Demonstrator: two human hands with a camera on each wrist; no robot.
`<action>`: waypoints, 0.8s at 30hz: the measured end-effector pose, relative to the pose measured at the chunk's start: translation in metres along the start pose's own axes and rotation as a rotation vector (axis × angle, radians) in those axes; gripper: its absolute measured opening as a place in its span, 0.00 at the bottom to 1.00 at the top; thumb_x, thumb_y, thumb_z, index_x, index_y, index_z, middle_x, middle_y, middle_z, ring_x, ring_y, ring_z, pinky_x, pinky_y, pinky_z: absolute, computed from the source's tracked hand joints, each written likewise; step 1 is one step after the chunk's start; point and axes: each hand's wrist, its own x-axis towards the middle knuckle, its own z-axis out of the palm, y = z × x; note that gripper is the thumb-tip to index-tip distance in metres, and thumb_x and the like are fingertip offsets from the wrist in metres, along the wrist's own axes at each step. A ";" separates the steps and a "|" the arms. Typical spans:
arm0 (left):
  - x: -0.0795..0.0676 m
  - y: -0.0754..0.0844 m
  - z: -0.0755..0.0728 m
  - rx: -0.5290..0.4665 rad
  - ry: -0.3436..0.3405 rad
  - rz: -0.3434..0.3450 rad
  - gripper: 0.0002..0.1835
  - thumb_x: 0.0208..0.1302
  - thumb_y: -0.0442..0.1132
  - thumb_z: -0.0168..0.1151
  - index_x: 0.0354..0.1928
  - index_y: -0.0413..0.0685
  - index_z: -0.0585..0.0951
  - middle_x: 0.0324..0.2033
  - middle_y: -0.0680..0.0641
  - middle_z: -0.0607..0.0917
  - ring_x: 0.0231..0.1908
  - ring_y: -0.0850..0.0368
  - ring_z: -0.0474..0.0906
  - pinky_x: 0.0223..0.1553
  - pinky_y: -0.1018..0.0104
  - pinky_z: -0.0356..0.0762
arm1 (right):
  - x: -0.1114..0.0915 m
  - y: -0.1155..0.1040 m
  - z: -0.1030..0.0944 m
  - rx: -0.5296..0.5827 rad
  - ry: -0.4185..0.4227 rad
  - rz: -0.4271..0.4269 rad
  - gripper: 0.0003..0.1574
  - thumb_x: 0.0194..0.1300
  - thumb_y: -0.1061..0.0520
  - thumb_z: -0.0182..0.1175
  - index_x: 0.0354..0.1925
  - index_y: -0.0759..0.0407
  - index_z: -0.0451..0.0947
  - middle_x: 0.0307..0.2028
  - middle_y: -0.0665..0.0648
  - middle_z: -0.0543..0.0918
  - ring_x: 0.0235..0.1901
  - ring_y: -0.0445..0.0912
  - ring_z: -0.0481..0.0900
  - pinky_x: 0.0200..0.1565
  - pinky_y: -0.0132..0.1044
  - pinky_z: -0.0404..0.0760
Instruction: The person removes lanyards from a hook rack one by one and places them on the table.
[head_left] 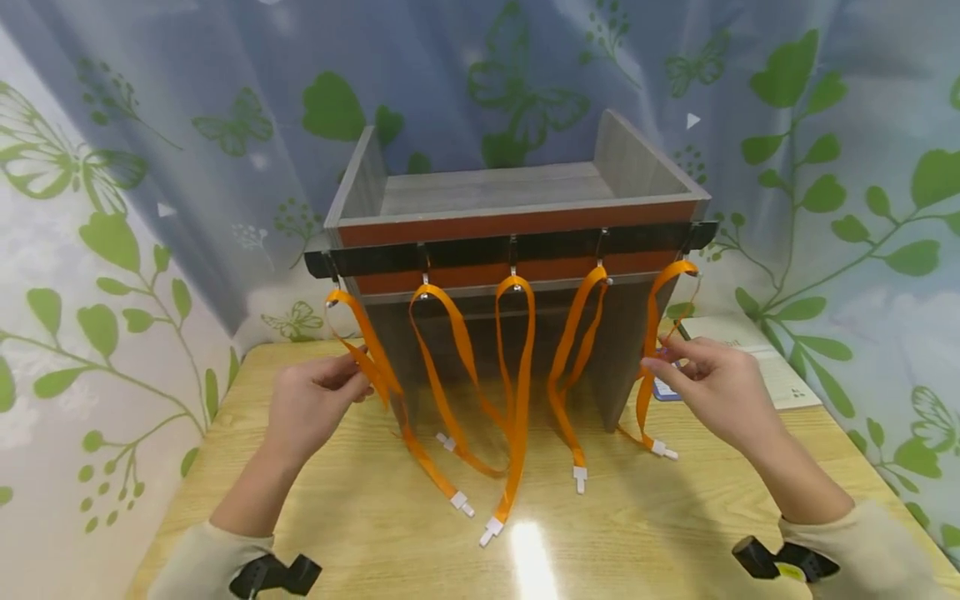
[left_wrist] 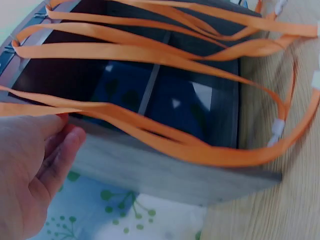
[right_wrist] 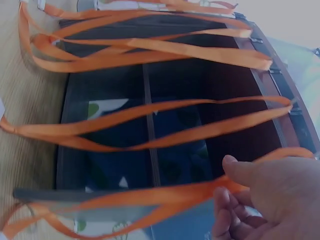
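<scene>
Several orange lanyards with white clips hang from hooks on a black rail (head_left: 517, 250) across the front of a grey wooden rack (head_left: 637, 162). My left hand (head_left: 318, 404) holds the leftmost lanyard (head_left: 435, 471) partway down its strap; in the left wrist view the strap runs over the fingertips, which are partly hidden. At the other end, my right hand (head_left: 716, 383) pinches the rightmost lanyard (head_left: 651, 308) between thumb and fingers. The middle lanyard (head_left: 527, 358) hangs between the hands, its clip (head_left: 491, 531) low over the table, with neither hand touching it.
The rack stands on a light wooden table (head_left: 360, 533) before a patterned curtain (head_left: 435, 75). Behind my right hand lie a paper booklet (head_left: 772, 367), a dark pen (head_left: 681, 330) and a blue-edged card (head_left: 666, 388). The rack's side panels reach down to the table.
</scene>
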 end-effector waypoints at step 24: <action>0.005 0.006 0.016 0.100 -0.008 -0.215 0.05 0.57 0.35 0.70 0.28 0.41 0.91 0.18 0.47 0.88 0.18 0.64 0.82 0.19 0.72 0.75 | 0.009 -0.006 -0.013 0.020 -0.004 0.247 0.18 0.66 0.46 0.66 0.40 0.58 0.90 0.29 0.55 0.90 0.21 0.27 0.77 0.18 0.32 0.70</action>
